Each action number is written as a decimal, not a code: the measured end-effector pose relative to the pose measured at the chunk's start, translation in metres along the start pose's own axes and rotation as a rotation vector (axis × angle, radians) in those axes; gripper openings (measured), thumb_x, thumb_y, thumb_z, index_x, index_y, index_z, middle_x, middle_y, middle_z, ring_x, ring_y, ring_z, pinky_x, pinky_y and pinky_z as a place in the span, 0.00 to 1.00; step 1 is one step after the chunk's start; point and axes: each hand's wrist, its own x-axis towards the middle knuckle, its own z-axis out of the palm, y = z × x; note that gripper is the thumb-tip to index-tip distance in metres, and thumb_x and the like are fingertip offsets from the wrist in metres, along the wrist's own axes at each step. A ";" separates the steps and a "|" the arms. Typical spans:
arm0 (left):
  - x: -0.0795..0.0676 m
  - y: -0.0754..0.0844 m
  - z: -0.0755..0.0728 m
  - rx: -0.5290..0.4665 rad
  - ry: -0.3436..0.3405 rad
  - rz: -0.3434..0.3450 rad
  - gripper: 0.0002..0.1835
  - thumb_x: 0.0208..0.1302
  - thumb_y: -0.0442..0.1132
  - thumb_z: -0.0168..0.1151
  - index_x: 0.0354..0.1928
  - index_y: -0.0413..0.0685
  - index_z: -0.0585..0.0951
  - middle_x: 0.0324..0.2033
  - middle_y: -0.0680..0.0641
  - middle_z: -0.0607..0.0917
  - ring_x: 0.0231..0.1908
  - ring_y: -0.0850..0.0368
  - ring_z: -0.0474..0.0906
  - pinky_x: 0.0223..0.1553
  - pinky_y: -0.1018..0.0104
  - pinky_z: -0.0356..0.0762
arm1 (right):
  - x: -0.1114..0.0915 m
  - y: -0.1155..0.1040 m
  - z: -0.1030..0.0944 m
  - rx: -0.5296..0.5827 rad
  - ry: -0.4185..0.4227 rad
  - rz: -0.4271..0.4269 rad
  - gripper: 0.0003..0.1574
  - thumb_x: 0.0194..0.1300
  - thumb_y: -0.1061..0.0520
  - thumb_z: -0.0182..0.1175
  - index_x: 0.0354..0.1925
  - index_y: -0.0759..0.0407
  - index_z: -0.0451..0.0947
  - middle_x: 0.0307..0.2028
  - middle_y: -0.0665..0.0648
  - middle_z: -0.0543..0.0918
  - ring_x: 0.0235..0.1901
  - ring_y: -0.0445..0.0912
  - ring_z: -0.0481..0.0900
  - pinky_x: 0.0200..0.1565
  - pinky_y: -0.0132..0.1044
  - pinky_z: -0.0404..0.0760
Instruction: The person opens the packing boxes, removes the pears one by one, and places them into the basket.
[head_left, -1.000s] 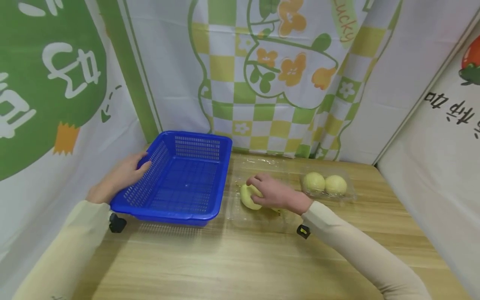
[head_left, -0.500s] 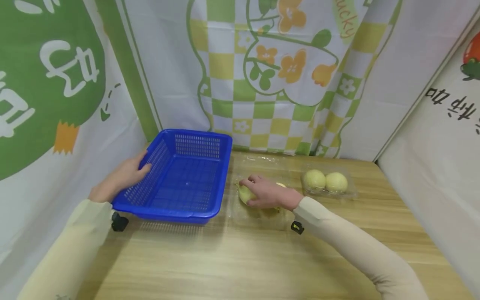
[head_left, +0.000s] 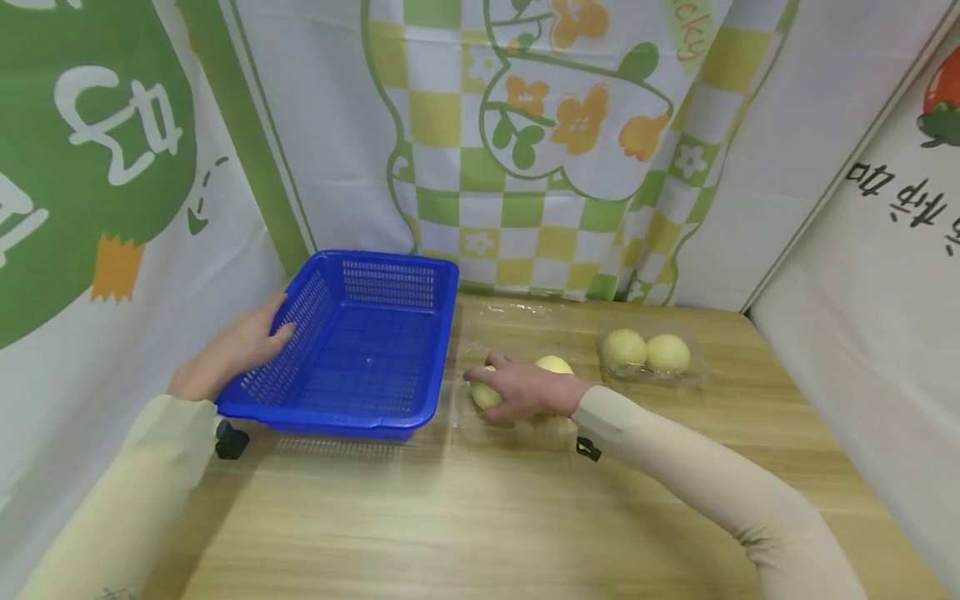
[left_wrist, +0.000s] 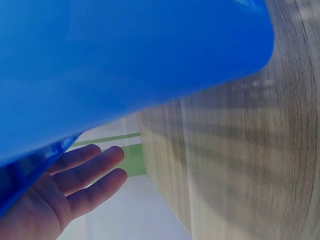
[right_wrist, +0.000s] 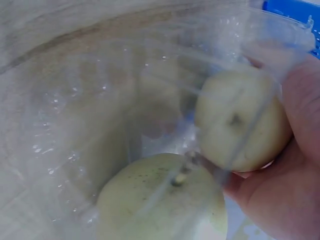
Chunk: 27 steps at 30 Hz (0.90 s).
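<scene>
A blue plastic basket (head_left: 322, 417) with slotted sides stands on the left of the wooden table. My left hand (head_left: 232, 354) grips its left rim, thumb over the edge; in the left wrist view the fingers (left_wrist: 95, 172) extend along the outside, under the rim. To the basket's right, a clear plastic clamshell box (head_left: 517, 312) lies with its lid folded back. Two pale yellow pears are in it. Around the left pear (right_wrist: 242, 117) my right hand (head_left: 525, 390) curls its fingers and thumb. The other pear (right_wrist: 162, 200) sits beside it, partly hidden by the hand in the head view.
Another clear box (head_left: 697, 379) with two pale pears (head_left: 647, 352) sits farther right. A patterned curtain (head_left: 480, 200) hangs behind the table, with printed white cloth (head_left: 847, 275) along both sides. Bare tabletop (head_left: 420, 525) extends in front.
My right hand has shifted slightly left and settled farther around the left pear, uncovering more of the other pear. My left hand stays on the basket rim. The head view has tilted slightly down.
</scene>
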 end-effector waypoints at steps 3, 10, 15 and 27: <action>-0.003 -0.004 -0.001 0.011 -0.009 -0.014 0.35 0.68 0.43 0.44 0.68 0.28 0.47 0.62 0.22 0.57 0.60 0.25 0.55 0.61 0.37 0.53 | 0.002 -0.002 0.001 -0.005 0.013 -0.018 0.39 0.56 0.38 0.60 0.64 0.44 0.63 0.45 0.55 0.69 0.39 0.44 0.68 0.35 0.33 0.73; -0.001 -0.002 -0.003 0.014 -0.010 -0.028 0.35 0.69 0.43 0.43 0.69 0.31 0.47 0.63 0.23 0.58 0.61 0.26 0.56 0.61 0.37 0.54 | -0.001 0.000 0.004 -0.048 0.068 -0.020 0.35 0.56 0.39 0.58 0.61 0.42 0.67 0.44 0.53 0.71 0.37 0.43 0.69 0.32 0.32 0.73; -0.001 0.000 -0.004 0.000 -0.020 -0.039 0.35 0.69 0.42 0.43 0.69 0.30 0.46 0.62 0.22 0.57 0.60 0.25 0.56 0.61 0.37 0.53 | -0.002 -0.005 0.003 -0.056 0.074 -0.042 0.29 0.57 0.41 0.58 0.57 0.44 0.71 0.44 0.53 0.73 0.40 0.45 0.71 0.34 0.35 0.75; -0.002 0.001 -0.003 0.013 -0.010 -0.039 0.35 0.68 0.43 0.43 0.69 0.31 0.46 0.61 0.22 0.59 0.58 0.24 0.59 0.60 0.36 0.56 | 0.001 -0.005 0.004 -0.026 0.070 -0.027 0.30 0.60 0.37 0.54 0.57 0.45 0.73 0.43 0.50 0.74 0.40 0.42 0.73 0.38 0.35 0.76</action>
